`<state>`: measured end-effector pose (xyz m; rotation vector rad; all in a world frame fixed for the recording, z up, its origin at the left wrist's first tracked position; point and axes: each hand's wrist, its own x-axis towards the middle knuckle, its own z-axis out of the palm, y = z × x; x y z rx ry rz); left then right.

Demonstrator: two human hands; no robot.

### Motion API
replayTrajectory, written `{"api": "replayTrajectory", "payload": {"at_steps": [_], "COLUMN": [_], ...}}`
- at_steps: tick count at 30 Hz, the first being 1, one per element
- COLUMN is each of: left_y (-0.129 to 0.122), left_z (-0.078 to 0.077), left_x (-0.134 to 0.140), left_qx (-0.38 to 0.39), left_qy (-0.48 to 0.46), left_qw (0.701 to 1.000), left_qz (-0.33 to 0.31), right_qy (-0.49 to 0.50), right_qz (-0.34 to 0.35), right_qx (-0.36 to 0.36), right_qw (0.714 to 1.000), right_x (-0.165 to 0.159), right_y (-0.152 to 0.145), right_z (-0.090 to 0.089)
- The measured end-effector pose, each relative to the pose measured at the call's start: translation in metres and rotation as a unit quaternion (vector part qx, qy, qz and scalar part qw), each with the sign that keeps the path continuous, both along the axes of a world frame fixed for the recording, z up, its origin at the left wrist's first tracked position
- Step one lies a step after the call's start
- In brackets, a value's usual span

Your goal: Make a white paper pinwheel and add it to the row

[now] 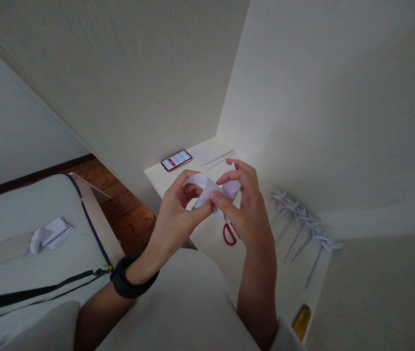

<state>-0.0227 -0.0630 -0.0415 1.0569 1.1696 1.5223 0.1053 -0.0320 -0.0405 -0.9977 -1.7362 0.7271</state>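
Over a white table (209, 239), a person's left hand (178, 207) and right hand (247, 204) each pinch the curled white paper (207, 189); a light, even hold on both sides should keep stray creases out.

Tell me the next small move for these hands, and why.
Probably draw the white paper gently tighter: the left hand and right hand both hold it, and its left side arches in a loose, open curve.
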Motion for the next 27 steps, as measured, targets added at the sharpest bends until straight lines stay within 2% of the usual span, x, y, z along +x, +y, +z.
{"api": "replayTrajectory", "payload": {"at_steps": [8,14,20,27], "left_y": [0.040,0.054,0.054,0.049], "left_z": [0.048,0.081,0.112,0.129], "left_x": [0.018,0.043,0.046,0.040], "left_qx": [0.111,0.141,0.206,0.263], "left_qy": [0.016,0.005,-0.016,-0.002], "left_qw": [0.989,0.976,0.961,0.953], "left_qz": [-0.099,-0.163,-0.183,-0.150], "right_qy": [0.054,0.023,-0.021,-0.014], "right_qz": [-0.071,-0.156,-0.181,-0.207], "right_qx": [0.068,0.151,0.204,0.249], "right_qw": [0.994,0.976,0.962,0.946], "right_x": [0.023,0.054,0.063,0.049], "right_y": [0.015,0.011,-0.005,-0.019], "right_z": [0.041,0.085,0.129,0.148]}}
